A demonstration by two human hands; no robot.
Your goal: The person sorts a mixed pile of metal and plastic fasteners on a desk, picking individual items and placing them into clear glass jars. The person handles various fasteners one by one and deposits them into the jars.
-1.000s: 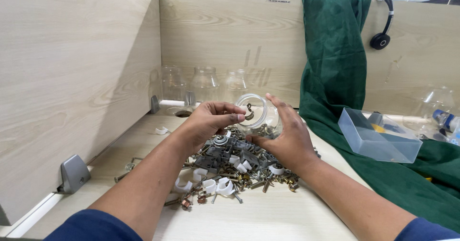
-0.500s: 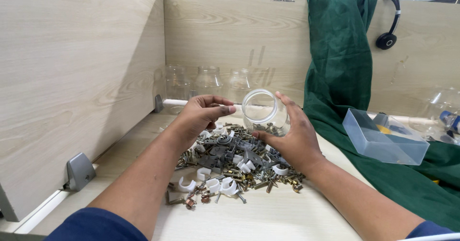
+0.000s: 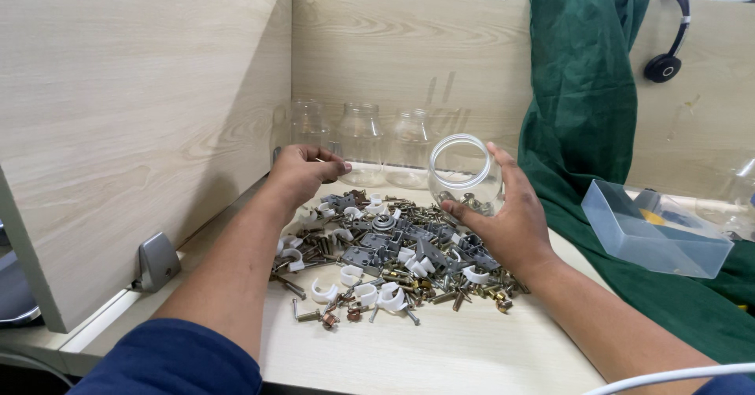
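Whatever the curled fingers of the left hand [image 3: 303, 173] pinched, if anything, could not be made out. At centre frame the right hand [image 3: 510, 220] gripped a clear glass jar [image 3: 465, 173], tilted with its mouth toward the camera and a few screws inside, over the pile of screws and clips [image 3: 385, 253] on the worktop [image 3: 464, 348]. Three empty jars [image 3: 358, 139] stood behind; a clear plastic box [image 3: 653, 230] lay at right.

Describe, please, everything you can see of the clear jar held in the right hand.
The clear jar looks like glass or clear plastic, round-bodied with a wide, lidless mouth. It is tilted, mouth towards the camera, at the far edge of the hardware pile. A few small metal pieces lie inside. The right hand cups its right side and underside.
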